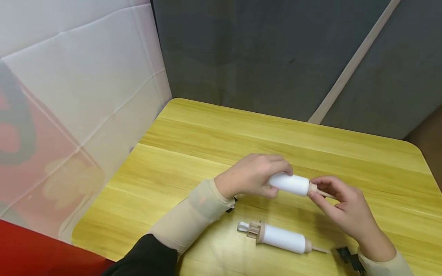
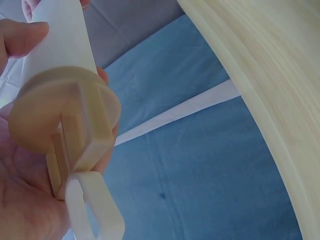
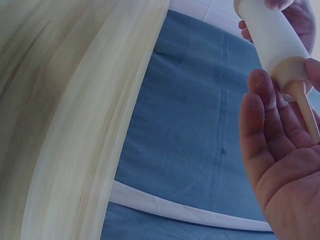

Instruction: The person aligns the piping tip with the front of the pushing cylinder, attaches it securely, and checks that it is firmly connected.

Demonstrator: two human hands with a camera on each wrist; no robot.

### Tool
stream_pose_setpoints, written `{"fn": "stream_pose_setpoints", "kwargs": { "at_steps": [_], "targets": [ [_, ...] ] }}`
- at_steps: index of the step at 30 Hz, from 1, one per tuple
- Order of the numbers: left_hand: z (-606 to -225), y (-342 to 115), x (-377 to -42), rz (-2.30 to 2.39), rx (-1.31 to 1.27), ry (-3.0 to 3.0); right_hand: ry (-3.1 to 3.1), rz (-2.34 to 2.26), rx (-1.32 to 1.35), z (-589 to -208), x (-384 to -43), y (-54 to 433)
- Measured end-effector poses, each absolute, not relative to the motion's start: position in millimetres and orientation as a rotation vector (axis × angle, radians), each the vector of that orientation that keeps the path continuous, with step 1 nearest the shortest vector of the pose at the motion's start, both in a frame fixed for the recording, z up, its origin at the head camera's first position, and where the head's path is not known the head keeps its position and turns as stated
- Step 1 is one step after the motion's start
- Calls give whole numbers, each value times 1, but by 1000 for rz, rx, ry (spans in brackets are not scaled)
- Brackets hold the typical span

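Held above the table is a white tube (image 1: 293, 184) with beige ends, a syringe-like shape whose exact kind I cannot tell. My left hand (image 1: 255, 174) grips its barrel. Thumb and fingers of my right hand (image 1: 345, 203) pinch the beige nose, from which a thin beige rod (image 3: 306, 112) runs along the palm. In the left wrist view, a slotted beige collar (image 2: 62, 110) and a white loop (image 2: 97, 205) form the other end. A second, matching tube (image 1: 283, 238) lies on the table nearer me, touched by neither hand.
The yellow wood-grain table (image 1: 165, 172) has rounded corners. A dark grey fabric wall (image 1: 259, 57) with a pale diagonal strip stands behind it, and a white and red printed sheet (image 1: 86, 76) hangs along the left. Black straps (image 1: 350, 258) show by the right wrist.
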State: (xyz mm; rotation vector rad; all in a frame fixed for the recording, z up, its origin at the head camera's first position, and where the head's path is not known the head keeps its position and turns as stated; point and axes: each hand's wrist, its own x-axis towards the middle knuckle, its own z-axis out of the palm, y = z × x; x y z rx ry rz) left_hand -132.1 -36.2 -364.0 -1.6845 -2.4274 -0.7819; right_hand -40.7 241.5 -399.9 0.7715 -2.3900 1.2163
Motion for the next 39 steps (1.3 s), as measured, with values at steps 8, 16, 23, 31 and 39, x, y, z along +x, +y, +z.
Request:
{"fn": "stream_pose_setpoints", "kwargs": {
  "at_steps": [8,16,23,31,39],
  "targets": [
    [-367,-31,-129,-658,-1650,-2284,-2449,1264,597,-397,-36,239],
    [-369,-28,-131,-667,-1663,-2257,-2465,1260,534,-397,-38,239],
    [-369,-32,-136,-739,-1673,-2508,-2413,1241,759,-398,-43,237],
    [-368,-36,-138,-794,-1677,-2561,-2417,1204,777,-401,-42,236],
    [-369,-35,-139,-798,-1687,-2537,-2348,1181,829,-401,-44,238]
  ]
}}
